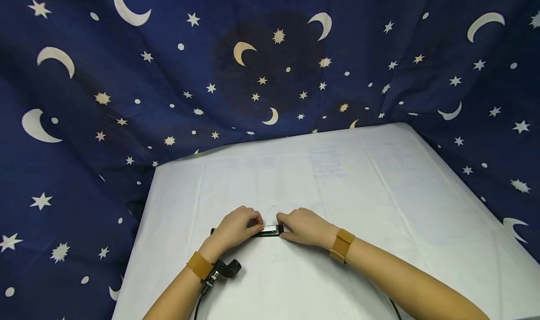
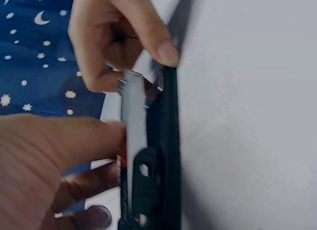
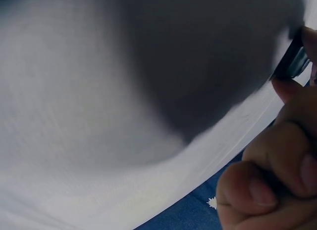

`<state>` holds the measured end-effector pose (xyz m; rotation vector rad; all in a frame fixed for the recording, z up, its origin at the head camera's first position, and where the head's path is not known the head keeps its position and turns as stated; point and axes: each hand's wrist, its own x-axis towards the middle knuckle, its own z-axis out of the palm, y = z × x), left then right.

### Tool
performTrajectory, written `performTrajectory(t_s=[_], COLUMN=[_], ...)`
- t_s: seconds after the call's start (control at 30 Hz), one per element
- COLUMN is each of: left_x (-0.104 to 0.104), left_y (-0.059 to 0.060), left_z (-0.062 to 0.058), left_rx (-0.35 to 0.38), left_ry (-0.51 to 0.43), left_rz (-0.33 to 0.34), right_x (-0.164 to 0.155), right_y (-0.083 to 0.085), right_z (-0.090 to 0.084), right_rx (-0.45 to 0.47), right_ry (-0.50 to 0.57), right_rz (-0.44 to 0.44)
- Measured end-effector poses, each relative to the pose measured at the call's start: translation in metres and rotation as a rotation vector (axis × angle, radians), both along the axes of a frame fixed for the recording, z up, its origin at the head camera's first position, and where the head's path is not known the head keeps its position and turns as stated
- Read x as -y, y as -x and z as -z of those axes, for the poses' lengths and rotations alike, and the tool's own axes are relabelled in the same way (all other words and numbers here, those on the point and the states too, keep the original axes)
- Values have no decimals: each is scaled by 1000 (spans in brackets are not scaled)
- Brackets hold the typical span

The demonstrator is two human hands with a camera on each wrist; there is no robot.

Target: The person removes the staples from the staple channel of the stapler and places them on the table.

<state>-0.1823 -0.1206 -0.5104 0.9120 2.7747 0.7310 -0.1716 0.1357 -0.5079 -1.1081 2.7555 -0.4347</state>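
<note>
A long black stapler (image 1: pixel 274 232) lies across the white tabletop between my hands, a silver metal strip (image 2: pixel 135 111) showing along its length. My left hand (image 1: pixel 237 226) pinches the side of that strip between thumb and fingers. Beside the left thumb tip, a small orange bit (image 2: pixel 123 153) peeks out; its kind cannot be told. With thumb and index finger, my right hand (image 1: pixel 304 226) grips the stapler's right end, the other fingers curled under. The left hand hides much of the stapler's left part in the head view.
The white cloth-covered table (image 1: pixel 295 184) runs back to a dark blue curtain (image 1: pixel 270 53) with moons and stars. A black wrist camera (image 1: pixel 228 268) with a cable hangs by the left wrist, close to the tabletop.
</note>
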Motion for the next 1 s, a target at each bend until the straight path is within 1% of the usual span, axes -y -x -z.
performTrajectory(t_s=[0.17,0.27,0.33,0.47,0.67,0.77,0.9,1.0], left_x=[-5,-4,-4,-3,0,2,6,10], left_y=[-4,-5,-5,-6,-8,-9,-9,-8], left_z=[0,2,4,7,12,15,17,17], left_rx=[49,73,77,65,32,17,-4,-8], left_ry=[-47,-87,-108,-139,-186,-187,-166,-160], left_rz=[-47,-58,-63,-81,-83,-110,-164,-176], right_x=[2,2,2,3,8,10,12,11], right_y=[0,0,1,1,1,1,0,-1], right_z=[0,-1,-2,-3,-2,-3,-5,-6], right_rx=[9,19,21,24,36,42,60,65], right_ry=[2,1,3,-2,-30,-41,-52,-53], right_rz=[-9,-2,2,7,16,15,26,37])
